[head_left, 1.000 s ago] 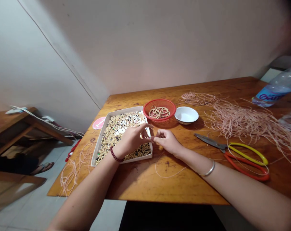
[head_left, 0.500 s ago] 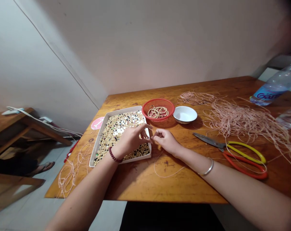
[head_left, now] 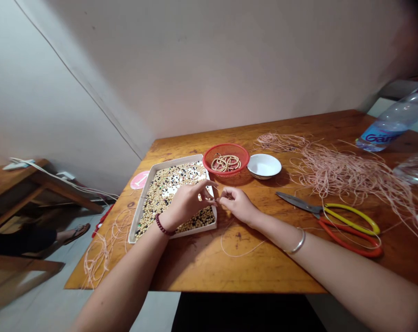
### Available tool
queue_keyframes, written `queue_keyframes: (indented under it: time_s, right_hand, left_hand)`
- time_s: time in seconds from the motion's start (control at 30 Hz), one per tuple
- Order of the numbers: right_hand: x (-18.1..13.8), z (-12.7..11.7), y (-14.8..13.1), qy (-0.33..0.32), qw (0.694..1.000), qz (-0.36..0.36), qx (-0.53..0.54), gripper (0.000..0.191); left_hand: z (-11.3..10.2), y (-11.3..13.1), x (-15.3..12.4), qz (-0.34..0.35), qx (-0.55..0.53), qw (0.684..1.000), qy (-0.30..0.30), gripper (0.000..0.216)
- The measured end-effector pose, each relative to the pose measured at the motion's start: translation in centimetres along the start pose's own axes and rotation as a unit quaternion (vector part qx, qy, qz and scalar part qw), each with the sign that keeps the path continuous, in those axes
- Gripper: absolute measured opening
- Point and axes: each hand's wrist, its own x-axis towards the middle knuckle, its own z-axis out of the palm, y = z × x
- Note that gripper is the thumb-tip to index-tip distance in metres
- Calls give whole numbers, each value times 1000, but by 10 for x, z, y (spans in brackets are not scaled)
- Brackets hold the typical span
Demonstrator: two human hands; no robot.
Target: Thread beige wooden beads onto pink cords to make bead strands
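Note:
My left hand [head_left: 188,203] hovers over a white rectangular tray [head_left: 140,203] filled with pale and dark beads [head_left: 170,191]. Its fingertips meet my right hand's fingertips at the tray's right rim. What those left fingers pinch is too small to tell. My right hand [head_left: 236,204] rests just beyond the rim, its fingers closed on what looks like a thin pale cord. A loop of that cord [head_left: 236,249] lies on the wooden table [head_left: 229,272] below it. A dark beaded bracelet [head_left: 162,225] circles my left wrist, and a silver bangle [head_left: 297,242] circles my right.
Beyond the tray stand a red plastic basket [head_left: 226,147] holding coiled bead strands [head_left: 226,162] and a white bowl [head_left: 264,166]. Right: scissors [head_left: 347,228], a tangle of pale cord [head_left: 347,175], a water bottle [head_left: 388,124]. Loose cord [head_left: 98,253] hangs over the left table edge.
The whole view has drifted slightly, so the table sits a little further left. My hands stay together at the tray's rim, with small shifts of the fingers.

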Motion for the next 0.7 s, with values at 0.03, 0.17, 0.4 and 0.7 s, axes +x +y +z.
queue_keyframes:
  time_s: [0.03,0.17,0.4,0.7]
  right_hand:
    - [0,0,0,-1,1000,0,-1,17]
    - [0,1,0,11,1000,-1,4,17]
    - [1,0,3,10,1000,-6,-11,17]
    - [2,0,4,9,1000,-12,-24,16]
  left_hand:
    - [0,0,0,-1,0,1000,-1,43]
    - [-2,2,0,0,-4,1000,0,42]
    - [2,-2,0,12,-6,1000,3,43]
    - [-1,2,0,21,-3,1000,-2,41]
